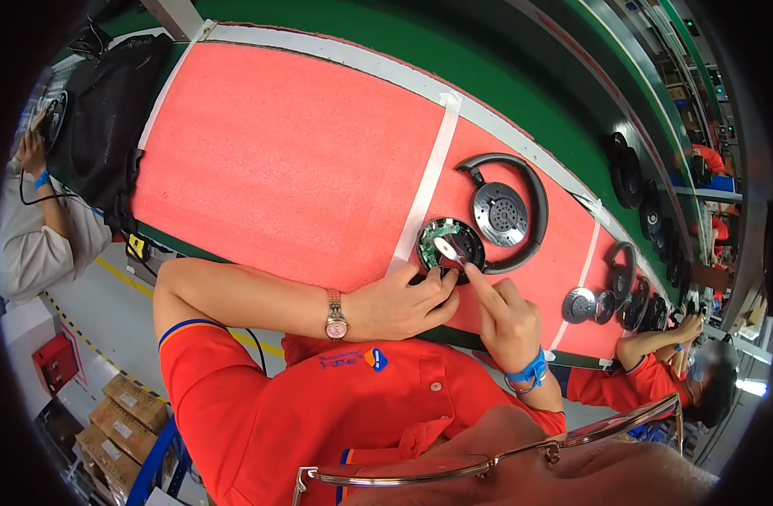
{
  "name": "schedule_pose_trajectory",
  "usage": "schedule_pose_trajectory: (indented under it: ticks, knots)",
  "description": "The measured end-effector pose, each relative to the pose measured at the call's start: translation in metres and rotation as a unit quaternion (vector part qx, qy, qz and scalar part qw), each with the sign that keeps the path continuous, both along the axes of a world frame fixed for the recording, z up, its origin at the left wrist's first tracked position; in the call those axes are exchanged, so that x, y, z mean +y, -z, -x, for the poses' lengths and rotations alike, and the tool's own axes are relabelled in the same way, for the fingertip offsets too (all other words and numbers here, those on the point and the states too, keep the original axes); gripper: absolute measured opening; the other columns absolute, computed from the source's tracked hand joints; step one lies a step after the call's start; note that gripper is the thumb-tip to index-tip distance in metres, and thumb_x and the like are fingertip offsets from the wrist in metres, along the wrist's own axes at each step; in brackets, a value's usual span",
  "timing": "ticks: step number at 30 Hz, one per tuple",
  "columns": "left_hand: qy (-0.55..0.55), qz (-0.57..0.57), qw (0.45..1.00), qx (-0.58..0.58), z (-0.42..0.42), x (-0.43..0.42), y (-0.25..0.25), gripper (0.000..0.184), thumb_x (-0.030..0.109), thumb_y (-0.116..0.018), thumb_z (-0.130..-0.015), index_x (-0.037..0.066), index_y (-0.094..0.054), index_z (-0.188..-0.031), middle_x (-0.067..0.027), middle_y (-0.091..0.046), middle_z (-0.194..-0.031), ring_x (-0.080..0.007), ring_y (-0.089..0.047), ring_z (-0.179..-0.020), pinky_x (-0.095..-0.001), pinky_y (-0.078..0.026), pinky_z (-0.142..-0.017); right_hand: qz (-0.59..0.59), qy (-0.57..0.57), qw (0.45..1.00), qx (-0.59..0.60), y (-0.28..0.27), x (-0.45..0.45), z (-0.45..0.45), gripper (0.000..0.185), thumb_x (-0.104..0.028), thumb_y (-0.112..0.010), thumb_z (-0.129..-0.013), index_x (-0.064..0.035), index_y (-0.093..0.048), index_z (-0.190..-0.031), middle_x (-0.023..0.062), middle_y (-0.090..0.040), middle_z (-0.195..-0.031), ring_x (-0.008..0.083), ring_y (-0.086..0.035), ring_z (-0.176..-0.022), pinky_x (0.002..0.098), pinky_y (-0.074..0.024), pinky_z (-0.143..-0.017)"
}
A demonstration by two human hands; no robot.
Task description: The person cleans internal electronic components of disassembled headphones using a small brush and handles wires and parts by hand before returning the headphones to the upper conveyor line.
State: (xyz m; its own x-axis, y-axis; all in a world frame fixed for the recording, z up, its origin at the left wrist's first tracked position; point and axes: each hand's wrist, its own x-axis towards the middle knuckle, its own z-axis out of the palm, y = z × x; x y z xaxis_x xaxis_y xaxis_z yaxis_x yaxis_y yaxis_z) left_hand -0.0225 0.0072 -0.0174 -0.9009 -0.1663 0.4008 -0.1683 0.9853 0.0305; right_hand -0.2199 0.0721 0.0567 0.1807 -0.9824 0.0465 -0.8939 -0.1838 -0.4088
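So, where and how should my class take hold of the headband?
Probably at the outermost bend of the headband, coming from the person's right and pinching across its width. It looks slim there and bows out to that side, away from the left hand and right hand at the opened ear cup.

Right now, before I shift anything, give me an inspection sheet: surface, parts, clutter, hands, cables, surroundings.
Surface: red mat, crossed by white tape.
Job's things: open ear cup showing a green circuit board, with a white oval piece over it, identity unclear; headphones lie beside it.
Clutter: black cloth-like item at the mat's left; more headphone parts on the right.
Left hand: fingers at the cup's near rim; grip unclear.
Right hand: index finger extended toward the near rim; contact unclear.
Cables: thin wires inside the cup; black cable below the left forearm.
Surroundings: green strip beyond the mat; cardboard boxes lower left; co-workers on both sides.
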Motion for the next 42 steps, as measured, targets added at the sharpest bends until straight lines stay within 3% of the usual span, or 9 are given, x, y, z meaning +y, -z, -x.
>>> schedule_pose_trajectory:
  ticks: [13,15,19,23,33,35,39,40,42]
  knots:
    - [-0.004,0.002,1.000,0.009,0.002,0.000,0.002,0.037,0.024,-0.049,-0.085,0.004,-0.055,-0.116,-0.0184,-0.054,-0.123,-0.0238,-0.050,-0.102,-0.0335,-0.041,-0.071,-0.010,0.085,0.996,0.035,0.008,0.000,-0.004,0.051,0.002,-0.061,-0.079,-0.0178,-0.060,-0.127,0.0104,-0.051,-0.069,0.0297,-0.054,-0.054,0.0392,-0.0450,-0.049]
    - [-0.004,0.001,1.000,0.005,0.002,0.001,0.001,0.037,0.024,-0.049,-0.085,0.004,-0.055,-0.115,-0.0188,-0.054,-0.123,-0.0237,-0.050,-0.101,-0.0334,-0.040,-0.070,-0.002,0.019,1.000,0.011,0.009,0.006,-0.011,0.050,0.002,-0.060,-0.081,-0.0169,-0.059,-0.127,0.0109,-0.051,-0.068,0.0298,-0.055,-0.054,0.0395,-0.0441,-0.049]
    - [-0.007,0.010,1.000,0.019,0.002,-0.001,0.000,0.037,0.025,-0.049,-0.085,0.004,-0.055,-0.115,-0.0191,-0.054,-0.122,-0.0234,-0.050,-0.101,-0.0327,-0.040,-0.069,-0.001,0.114,0.993,0.009,0.007,-0.002,-0.004,0.047,0.002,-0.061,-0.082,-0.0158,-0.060,-0.126,0.0116,-0.051,-0.068,0.0300,-0.056,-0.056,0.0397,-0.0439,-0.050]
    - [-0.005,0.005,1.000,0.007,0.002,0.000,-0.001,0.037,0.025,-0.050,-0.085,0.004,-0.055,-0.115,-0.0192,-0.054,-0.122,-0.0233,-0.050,-0.101,-0.0325,-0.040,-0.069,-0.013,0.051,0.999,0.005,0.008,0.004,-0.009,0.046,0.002,-0.060,-0.083,-0.0143,-0.060,-0.127,0.0127,-0.052,-0.068,0.0293,-0.056,-0.055,0.0396,-0.0436,-0.050]
    - [-0.005,-0.001,1.000,0.010,0.001,-0.002,-0.001,0.038,0.027,-0.050,-0.085,0.005,-0.054,-0.115,-0.0200,-0.052,-0.126,-0.0245,-0.049,-0.103,-0.0327,-0.041,-0.071,-0.056,0.125,0.990,0.023,0.000,-0.001,0.008,0.041,0.003,-0.058,-0.085,-0.0086,-0.061,-0.124,0.0153,-0.054,-0.071,0.0274,-0.056,-0.059,0.0349,-0.0452,-0.056]
    - [0.002,-0.003,1.000,0.011,0.000,-0.001,0.000,0.037,0.027,-0.049,-0.086,0.005,-0.054,-0.115,-0.0201,-0.053,-0.126,-0.0247,-0.049,-0.103,-0.0323,-0.041,-0.071,-0.045,0.112,0.992,-0.045,0.001,0.003,0.016,0.038,-0.002,-0.060,-0.086,-0.0121,-0.063,-0.122,0.0116,-0.052,-0.065,0.0278,-0.051,-0.052,0.0362,-0.0453,-0.051]
    - [0.008,0.022,1.000,-0.009,0.001,-0.002,-0.001,0.033,0.023,-0.047,-0.088,0.005,-0.054,-0.114,-0.0208,-0.053,-0.125,-0.0250,-0.048,-0.103,-0.0295,-0.042,-0.068,0.044,0.125,0.978,-0.162,0.006,-0.012,0.032,0.029,-0.005,-0.061,-0.089,-0.0022,-0.063,-0.117,0.0100,-0.054,-0.066,0.0176,-0.052,-0.057,0.0311,-0.0449,-0.057]
    - [0.011,0.032,0.999,-0.015,0.000,-0.002,-0.002,0.032,0.023,-0.047,-0.088,0.005,-0.054,-0.113,-0.0212,-0.054,-0.125,-0.0249,-0.048,-0.102,-0.0283,-0.042,-0.066,-0.044,0.172,0.969,-0.174,-0.002,-0.013,0.039,0.027,-0.005,-0.059,-0.091,0.0051,-0.061,-0.116,0.0060,-0.064,-0.084,0.0125,-0.059,-0.076,0.0272,-0.0489,-0.070]
    - [0.009,0.040,0.999,-0.017,0.001,-0.002,0.000,0.031,0.022,-0.047,-0.088,0.005,-0.055,-0.112,-0.0214,-0.054,-0.125,-0.0246,-0.049,-0.102,-0.0278,-0.042,-0.065,-0.009,0.186,0.966,-0.180,0.012,-0.021,0.059,0.027,-0.005,-0.059,-0.091,0.0046,-0.060,-0.116,0.0047,-0.064,-0.086,0.0114,-0.057,-0.074,0.0250,-0.0478,-0.068]
